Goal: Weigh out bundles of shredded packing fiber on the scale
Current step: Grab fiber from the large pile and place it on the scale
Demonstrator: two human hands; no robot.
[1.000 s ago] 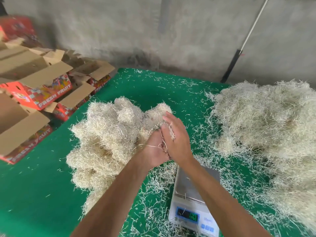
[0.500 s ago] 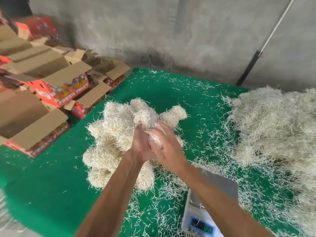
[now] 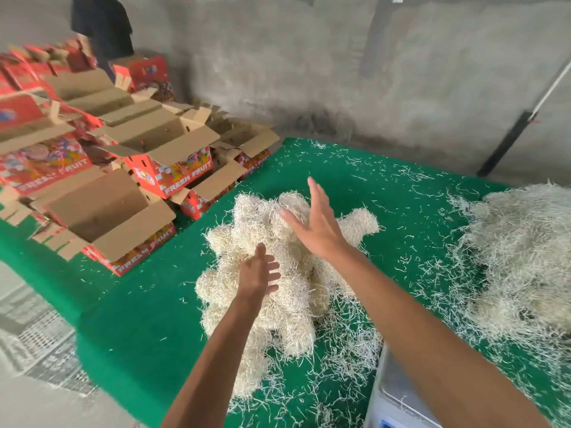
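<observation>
desk [image 3: 148,319]: green cover, carries everything; loose strands scattered over most of it.
loose heap [image 3: 525,257]: big unsorted fiber mass at the right edge, untouched, well apart from both hands.
bundle pile [image 3: 278,282]: finished bundles stacked centre-desk, directly under and beyond the hands.
boxes [image 3: 139,168]: open fruit cartons off the desk's left side, not involved.
scale [image 3: 398,393]: bottom right, mostly hidden by the right forearm; the visible bit of pan carries only a stray strand or two; display not readable.
change: half a second ago both hands were pressed together round a wad of fiber over the pile. Now they are apart and empty. The bundle most likely went onto the pile, though I can't single it out there.
meaning: one weighed bundle looks done; my read is the next cycle starts with a fresh pull from the loose heap onto the scale.
left hand [image 3: 258,273]: grip open, fingers spread, holding nothing, low over the pile; contact with it can't be told.
right hand [image 3: 315,223]: grip open, fingers straight and fanned, holding nothing, over the pile's far side.
</observation>
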